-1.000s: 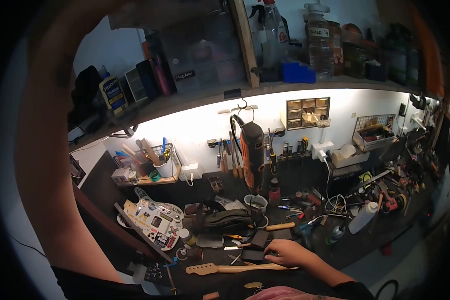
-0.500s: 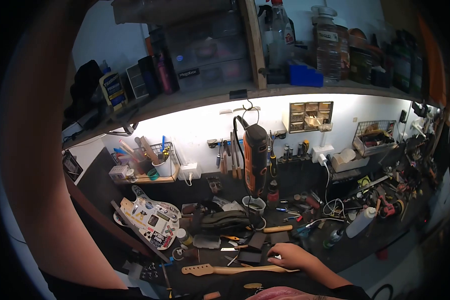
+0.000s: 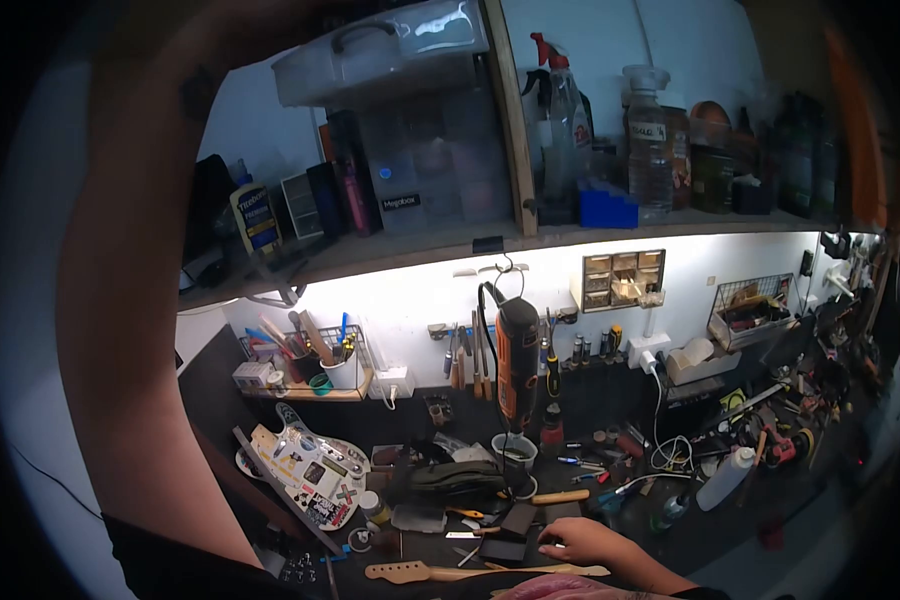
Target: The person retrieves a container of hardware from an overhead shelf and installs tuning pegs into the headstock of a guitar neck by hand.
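Note:
My left arm reaches up along the left side, and its hand is out of sight beyond the top edge, near a clear lidded case (image 3: 385,50) on the shelf. My right hand (image 3: 578,542) rests low over the bench, with fingers loosely bent and apart. A small pale spot shows by its fingertips, too small to identify. Just left of this hand lie dark blocks (image 3: 503,549). Below them is a wooden guitar neck (image 3: 400,571), partly hidden by my body.
A corded orange-black tool (image 3: 517,365) hangs from the shelf (image 3: 400,258). A stickered guitar body (image 3: 315,470) lies at left. On the right are a white bottle (image 3: 727,478) and many tools. The shelf holds a glue bottle (image 3: 255,215) and jars.
The view has tilted upward, showing more of the shelf and the clear case. My left arm stays raised. My right hand remains beside the dark blocks, its fingers slightly shifted.

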`<state>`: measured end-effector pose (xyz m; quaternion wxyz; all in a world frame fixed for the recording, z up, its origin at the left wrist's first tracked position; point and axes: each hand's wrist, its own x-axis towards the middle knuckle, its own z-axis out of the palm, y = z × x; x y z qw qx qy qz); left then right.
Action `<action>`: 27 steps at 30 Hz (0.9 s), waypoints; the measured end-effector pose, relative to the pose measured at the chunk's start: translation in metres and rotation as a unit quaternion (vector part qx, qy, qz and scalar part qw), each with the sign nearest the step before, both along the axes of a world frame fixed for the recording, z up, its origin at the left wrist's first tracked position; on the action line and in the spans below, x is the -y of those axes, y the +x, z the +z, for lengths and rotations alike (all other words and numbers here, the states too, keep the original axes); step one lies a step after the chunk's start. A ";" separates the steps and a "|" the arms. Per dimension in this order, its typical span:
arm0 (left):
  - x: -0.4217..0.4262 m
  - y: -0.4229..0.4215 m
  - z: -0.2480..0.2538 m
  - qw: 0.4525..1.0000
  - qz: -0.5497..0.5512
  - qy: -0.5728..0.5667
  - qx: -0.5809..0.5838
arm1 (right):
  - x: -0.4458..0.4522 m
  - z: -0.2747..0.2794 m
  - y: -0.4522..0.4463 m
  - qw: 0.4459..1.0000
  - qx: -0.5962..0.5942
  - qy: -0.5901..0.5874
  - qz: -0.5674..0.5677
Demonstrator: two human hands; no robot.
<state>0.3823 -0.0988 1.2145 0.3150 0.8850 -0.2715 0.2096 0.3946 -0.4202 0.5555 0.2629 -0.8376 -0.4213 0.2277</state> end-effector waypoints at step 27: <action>0.005 0.013 0.013 0.895 0.304 0.325 0.026 | -0.001 -0.010 -0.007 1.000 0.005 -0.001 -0.004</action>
